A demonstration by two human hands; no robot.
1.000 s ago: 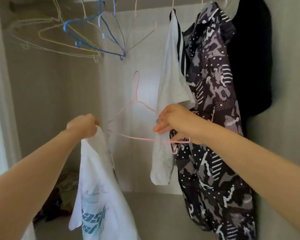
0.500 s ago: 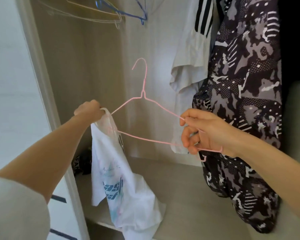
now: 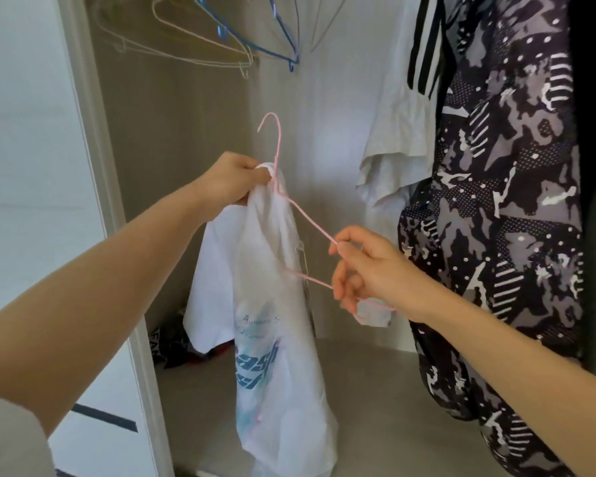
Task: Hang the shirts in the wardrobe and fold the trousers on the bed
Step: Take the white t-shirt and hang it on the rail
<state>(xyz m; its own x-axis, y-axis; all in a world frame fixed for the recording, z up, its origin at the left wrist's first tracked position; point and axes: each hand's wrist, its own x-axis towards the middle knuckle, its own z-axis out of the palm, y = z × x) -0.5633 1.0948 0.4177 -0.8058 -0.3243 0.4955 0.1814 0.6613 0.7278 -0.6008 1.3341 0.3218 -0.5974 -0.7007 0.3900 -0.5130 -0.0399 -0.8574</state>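
Across the middle of the head view, my left hand (image 3: 234,180) has its fingers curled tight around the bunched collar of a white cotton T-shirt with a blue-green printed logo (image 3: 276,304). It holds the cloth against the neck of a thin pink wire hanger (image 3: 277,142), whose hook stands upright just above the knuckles. The shirt hangs limp and creased from that grip, and its hem reaches low in the frame, over the pale wardrobe floor (image 3: 375,390).

Right of centre, my right hand (image 3: 365,270) pinches the hanger's sloping upper wire between thumb and forefinger. The other fingers curl narrowly round the lower bar. The hanger's right corner pokes out beneath the palm, while the left part of the lower bar disappears into the shirt fabric.

At the upper left, a cluster of bare wire hangers (image 3: 193,53), pale ones and a blue one (image 3: 272,46), hangs inside the beige, faintly grained wardrobe (image 3: 172,132). At the upper right hangs a white shirt with black stripes (image 3: 399,125), soft and rumpled at the sleeve. Just beside it, filling the right of the frame, is a smooth black, grey and white patterned garment (image 3: 503,201). A dark heap of clothes (image 3: 172,342) lies low behind the T-shirt, too shadowed to identify.
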